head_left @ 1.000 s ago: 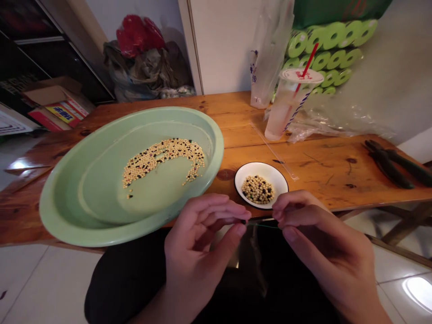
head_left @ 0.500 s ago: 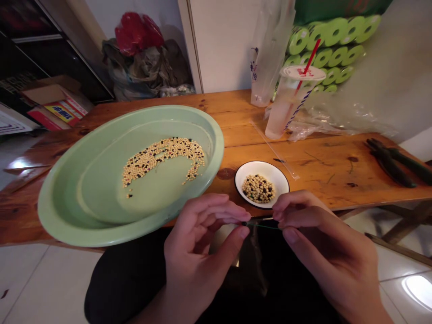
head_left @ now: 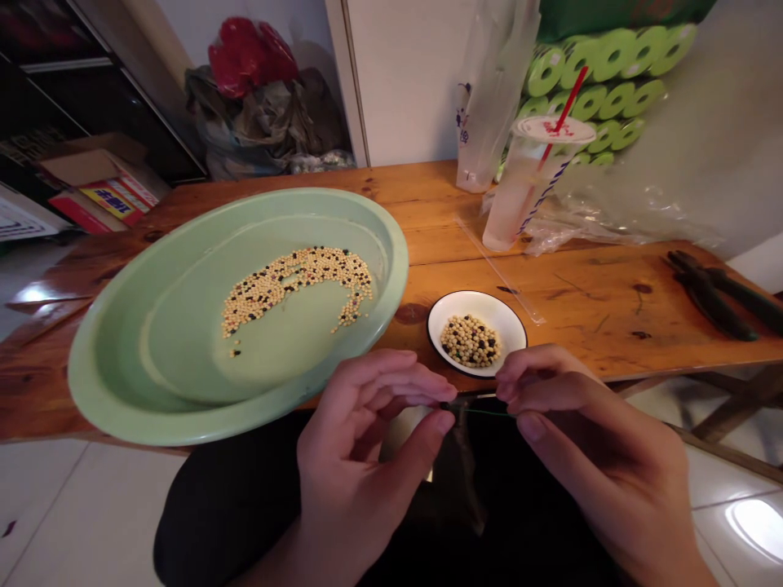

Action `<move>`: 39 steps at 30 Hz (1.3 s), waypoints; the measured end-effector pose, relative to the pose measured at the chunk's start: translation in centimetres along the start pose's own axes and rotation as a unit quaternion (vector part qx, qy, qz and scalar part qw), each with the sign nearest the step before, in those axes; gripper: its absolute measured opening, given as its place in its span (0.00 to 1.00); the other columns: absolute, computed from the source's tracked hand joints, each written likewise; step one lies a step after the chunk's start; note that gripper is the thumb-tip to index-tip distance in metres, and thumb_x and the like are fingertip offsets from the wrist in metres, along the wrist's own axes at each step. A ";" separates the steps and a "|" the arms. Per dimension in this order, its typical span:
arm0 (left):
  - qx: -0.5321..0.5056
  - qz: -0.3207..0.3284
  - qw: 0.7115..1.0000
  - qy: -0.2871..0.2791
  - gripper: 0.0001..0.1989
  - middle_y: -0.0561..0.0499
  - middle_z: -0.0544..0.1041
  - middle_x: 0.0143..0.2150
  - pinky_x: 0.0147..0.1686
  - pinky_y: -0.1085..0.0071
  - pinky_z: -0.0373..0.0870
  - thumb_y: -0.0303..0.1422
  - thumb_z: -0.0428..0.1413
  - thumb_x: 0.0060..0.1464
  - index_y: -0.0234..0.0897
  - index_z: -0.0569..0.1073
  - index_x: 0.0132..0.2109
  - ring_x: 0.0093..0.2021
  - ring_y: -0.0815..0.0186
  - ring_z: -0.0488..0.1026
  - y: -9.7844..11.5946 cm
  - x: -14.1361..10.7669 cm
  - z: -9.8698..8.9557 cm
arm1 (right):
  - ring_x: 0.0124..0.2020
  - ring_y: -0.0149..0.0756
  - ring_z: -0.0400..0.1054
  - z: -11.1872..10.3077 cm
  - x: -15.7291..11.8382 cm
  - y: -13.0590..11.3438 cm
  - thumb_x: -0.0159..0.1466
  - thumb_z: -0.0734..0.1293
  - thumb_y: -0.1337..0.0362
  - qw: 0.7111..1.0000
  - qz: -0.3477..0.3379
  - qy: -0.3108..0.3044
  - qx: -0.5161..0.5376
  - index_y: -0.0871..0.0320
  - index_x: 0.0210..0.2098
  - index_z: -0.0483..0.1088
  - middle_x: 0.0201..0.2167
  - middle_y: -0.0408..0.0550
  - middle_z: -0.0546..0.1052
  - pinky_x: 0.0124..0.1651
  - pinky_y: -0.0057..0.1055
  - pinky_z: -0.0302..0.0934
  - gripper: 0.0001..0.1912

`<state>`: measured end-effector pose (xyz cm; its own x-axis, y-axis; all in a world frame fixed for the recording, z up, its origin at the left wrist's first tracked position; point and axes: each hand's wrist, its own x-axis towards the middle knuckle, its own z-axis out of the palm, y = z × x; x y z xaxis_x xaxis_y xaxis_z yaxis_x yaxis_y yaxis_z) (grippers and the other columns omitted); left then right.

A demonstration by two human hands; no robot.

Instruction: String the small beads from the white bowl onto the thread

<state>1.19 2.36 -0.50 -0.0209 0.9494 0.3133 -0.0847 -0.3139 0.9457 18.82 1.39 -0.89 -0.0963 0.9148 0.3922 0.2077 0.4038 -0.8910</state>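
Observation:
My left hand is closed in a pinch, thumb against fingertips, around a small dark bead that is mostly hidden. From there a thin green thread stretches across to my right hand, whose thumb and fingers pinch its other end. Just beyond the fingertips is a small white bowl with a dark rim, holding cream and dark beads. To the left stands a large pale-green basin; more cream and dark beads lie in a curved band on its bottom.
On the wooden table stand a plastic cup with a red straw and stacked clear cups. Dark-handled pliers lie at the right. A clear plastic strip rests behind the bowl. Green rolls are stacked behind.
The right hand has shifted very slightly to the right, and the dark bead shows less between the left fingertips. Both hands keep their pinches; the view has moved a little.

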 end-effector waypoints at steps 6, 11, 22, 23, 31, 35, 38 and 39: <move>-0.002 0.006 1.000 -0.008 0.23 0.59 0.82 0.37 0.45 0.80 0.78 0.12 0.60 0.49 0.42 0.71 0.47 0.39 0.73 0.81 -0.2 0.0 0.0 | 0.40 0.32 0.67 -0.1 0.0 0.0 0.65 0.63 0.75 1.000 -0.012 -0.003 -0.004 0.56 0.34 0.71 0.38 0.45 0.70 0.45 0.28 0.62 0.09; 0.001 0.004 1.000 -0.008 0.23 0.59 0.82 0.37 0.45 0.79 0.79 0.12 0.60 0.49 0.42 0.71 0.48 0.39 0.73 0.81 -0.3 -0.1 -0.1 | 0.40 0.30 0.67 0.0 0.2 0.0 0.66 0.63 0.75 1.000 -0.010 -0.003 -0.004 0.56 0.34 0.71 0.37 0.44 0.70 0.45 0.26 0.62 0.09; -0.002 0.002 1.000 -0.017 0.24 0.59 0.81 0.38 0.45 0.80 0.79 0.12 0.59 0.49 0.42 0.70 0.48 0.39 0.73 0.81 -0.2 -0.2 0.0 | 0.41 0.31 0.67 -0.1 -0.2 0.1 0.66 0.63 0.75 1.000 -0.003 -0.009 -0.007 0.56 0.34 0.70 0.39 0.45 0.70 0.46 0.27 0.62 0.09; -0.003 0.003 1.000 -0.018 0.24 0.59 0.81 0.38 0.45 0.80 0.79 0.13 0.59 0.49 0.42 0.70 0.48 0.39 0.73 0.81 -0.2 -0.2 0.0 | 0.41 0.31 0.67 -0.1 -0.1 0.1 0.66 0.63 0.75 1.000 -0.001 -0.010 -0.007 0.56 0.34 0.70 0.39 0.44 0.70 0.46 0.27 0.61 0.09; 0.003 0.008 0.999 -0.037 0.24 0.58 0.81 0.39 0.45 0.80 0.79 0.12 0.60 0.49 0.43 0.72 0.48 0.40 0.73 0.80 -0.2 -0.2 -0.3 | 0.45 0.30 0.67 -0.1 -0.1 0.5 0.67 0.64 0.72 0.999 0.033 -0.032 0.021 0.53 0.35 0.69 0.39 0.42 0.71 0.51 0.24 0.60 0.08; 0.043 0.045 0.998 -0.034 0.24 0.58 0.81 0.40 0.45 0.79 0.79 0.12 0.60 0.49 0.43 0.73 0.47 0.41 0.72 0.80 -0.7 -0.4 -0.4 | 0.44 0.28 0.67 -0.1 -0.2 0.6 0.67 0.64 0.72 0.998 0.046 -0.029 0.021 0.53 0.34 0.69 0.39 0.42 0.71 0.50 0.22 0.60 0.08; 0.097 0.108 0.988 -0.044 0.24 0.55 0.80 0.42 0.46 0.78 0.78 0.12 0.61 0.48 0.40 0.73 0.48 0.42 0.71 0.79 -1.1 -0.6 -0.6 | 0.43 0.27 0.67 -0.1 -0.1 0.5 0.67 0.64 0.72 0.999 0.038 -0.027 0.005 0.53 0.34 0.69 0.39 0.42 0.71 0.49 0.21 0.60 0.08; 0.114 0.131 0.984 -0.049 0.23 0.54 0.80 0.43 0.46 0.78 0.78 0.12 0.61 0.49 0.38 0.73 0.49 0.42 0.71 0.79 -1.2 -0.6 -0.6 | 0.43 0.27 0.67 -0.1 -0.1 0.5 0.67 0.64 0.73 0.999 0.035 -0.027 -0.002 0.54 0.34 0.69 0.39 0.42 0.71 0.49 0.20 0.60 0.08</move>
<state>0.69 2.18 -1.87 0.0857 0.8339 0.5453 0.1368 -0.5520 0.8226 19.04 1.48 -1.31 -0.1346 0.9391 0.3162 0.2192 0.3394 -0.9147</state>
